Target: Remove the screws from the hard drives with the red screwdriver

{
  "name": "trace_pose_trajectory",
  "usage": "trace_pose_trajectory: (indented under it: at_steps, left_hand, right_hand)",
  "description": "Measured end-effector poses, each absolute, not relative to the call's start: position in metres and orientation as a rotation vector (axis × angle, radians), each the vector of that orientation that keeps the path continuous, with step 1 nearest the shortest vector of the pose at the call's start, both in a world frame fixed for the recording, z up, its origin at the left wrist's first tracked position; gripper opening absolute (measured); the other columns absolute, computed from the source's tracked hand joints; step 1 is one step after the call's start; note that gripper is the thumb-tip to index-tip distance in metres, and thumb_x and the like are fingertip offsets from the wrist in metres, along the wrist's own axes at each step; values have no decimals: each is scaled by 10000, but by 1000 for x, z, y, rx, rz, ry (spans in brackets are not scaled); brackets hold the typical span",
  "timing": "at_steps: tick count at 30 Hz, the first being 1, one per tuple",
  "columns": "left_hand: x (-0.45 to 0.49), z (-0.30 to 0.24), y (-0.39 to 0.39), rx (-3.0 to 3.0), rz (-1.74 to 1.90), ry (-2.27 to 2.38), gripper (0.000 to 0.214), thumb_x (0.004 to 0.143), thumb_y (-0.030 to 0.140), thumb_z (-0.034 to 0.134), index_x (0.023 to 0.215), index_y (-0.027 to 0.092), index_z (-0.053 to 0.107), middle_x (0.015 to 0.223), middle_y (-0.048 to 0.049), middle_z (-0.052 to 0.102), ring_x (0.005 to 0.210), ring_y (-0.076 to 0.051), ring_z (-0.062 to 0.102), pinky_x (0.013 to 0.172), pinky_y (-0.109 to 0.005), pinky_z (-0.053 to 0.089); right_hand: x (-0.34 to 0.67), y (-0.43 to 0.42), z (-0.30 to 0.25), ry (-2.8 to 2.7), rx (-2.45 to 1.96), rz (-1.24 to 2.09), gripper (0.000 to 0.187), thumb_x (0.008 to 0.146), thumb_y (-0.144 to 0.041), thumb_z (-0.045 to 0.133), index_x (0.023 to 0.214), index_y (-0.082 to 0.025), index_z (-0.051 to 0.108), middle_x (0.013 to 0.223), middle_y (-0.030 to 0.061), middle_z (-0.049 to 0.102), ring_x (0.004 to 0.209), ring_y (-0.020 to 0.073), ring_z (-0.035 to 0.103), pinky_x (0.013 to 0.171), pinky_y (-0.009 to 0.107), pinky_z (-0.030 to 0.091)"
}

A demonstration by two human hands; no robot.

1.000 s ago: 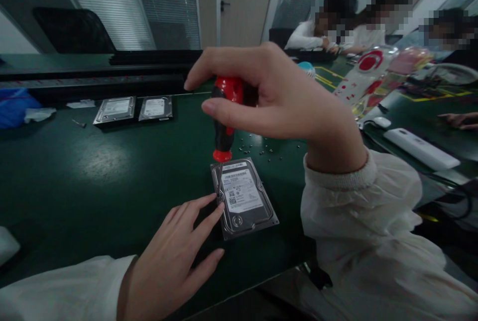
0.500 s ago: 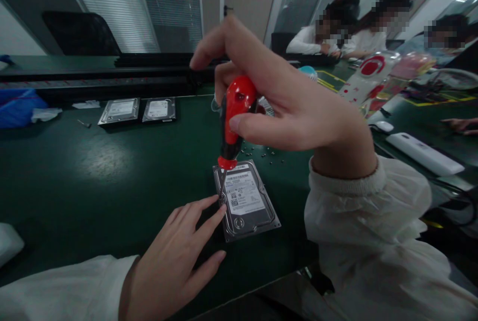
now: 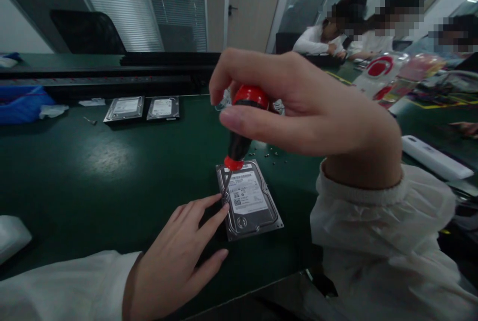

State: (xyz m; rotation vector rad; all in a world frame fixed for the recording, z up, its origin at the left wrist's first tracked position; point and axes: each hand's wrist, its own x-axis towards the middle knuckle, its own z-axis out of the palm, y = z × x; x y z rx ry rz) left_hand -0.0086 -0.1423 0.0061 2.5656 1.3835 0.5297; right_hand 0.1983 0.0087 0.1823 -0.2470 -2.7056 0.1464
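Note:
A silver hard drive (image 3: 251, 200) with a white label lies flat on the dark green table (image 3: 93, 171) in front of me. My right hand (image 3: 306, 107) is closed around a red and black screwdriver (image 3: 241, 132), held upright with its tip on the drive's left edge. My left hand (image 3: 175, 261) rests flat on the table, fingers spread, with the fingertips touching the drive's left side.
Two more hard drives (image 3: 125, 108) (image 3: 163, 107) lie at the back of the table. Small loose screws (image 3: 271, 152) are scattered behind the drive. A blue bin (image 3: 18, 104) stands far left, a white device (image 3: 435, 157) at right. Other people sit at the back right.
My right hand has turned on the screwdriver handle, fingers regripping, and the handle has tilted slightly. The tip stays on the drive's left edge. My left hand has hardly moved.

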Motion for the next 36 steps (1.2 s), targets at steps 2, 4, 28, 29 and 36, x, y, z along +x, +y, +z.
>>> trace_pose_trajectory:
  at_steps: [2, 4, 28, 29, 36]
  left_hand:
    - [-8, 7, -142, 2566, 522, 1381, 627, 993, 286, 599, 1590, 241, 412, 1548, -165, 505, 1328, -349, 563, 1028, -550, 564]
    - [-8, 8, -142, 2561, 521, 1375, 628, 994, 280, 598, 1590, 235, 407, 1547, -168, 501, 1329, -348, 558, 1025, -551, 564]
    - [-9, 5, -142, 2572, 522, 1360, 633, 1007, 284, 588, 1598, 221, 370, 1561, -168, 474, 1367, -344, 513, 1053, -555, 544]
    - [-9, 5, -142, 2569, 519, 1360, 634, 1010, 281, 583, 1601, 224, 363, 1565, -168, 469, 1371, -342, 509, 1055, -555, 544]
    - [-8, 6, -142, 2567, 522, 1368, 629, 1017, 287, 574, 1602, 229, 349, 1578, -174, 440, 1387, -343, 493, 1058, -563, 547]
  right_hand:
    - [196, 6, 181, -2668, -365, 47, 326, 1040, -415, 495, 1084, -104, 584, 919, -8, 553, 732, 52, 410, 758, 230, 361]
    - [196, 5, 180, -2641, -414, 64, 347, 991, -394, 559, 1190, -110, 562, 1016, 13, 566, 741, 56, 408, 743, 228, 363]
    - [200, 6, 185, -2678, -493, -34, 255, 991, -342, 516, 1066, -105, 572, 938, -24, 528, 776, 43, 379, 781, 266, 333]
    - [201, 7, 185, -2704, -433, 17, 237, 968, -290, 523, 1112, -104, 555, 1005, -17, 539, 815, 41, 405, 799, 255, 351]
    - [202, 16, 184, -2685, -465, 11, 412, 991, -557, 530, 979, -145, 554, 890, -25, 531, 775, 51, 409, 728, 268, 344]
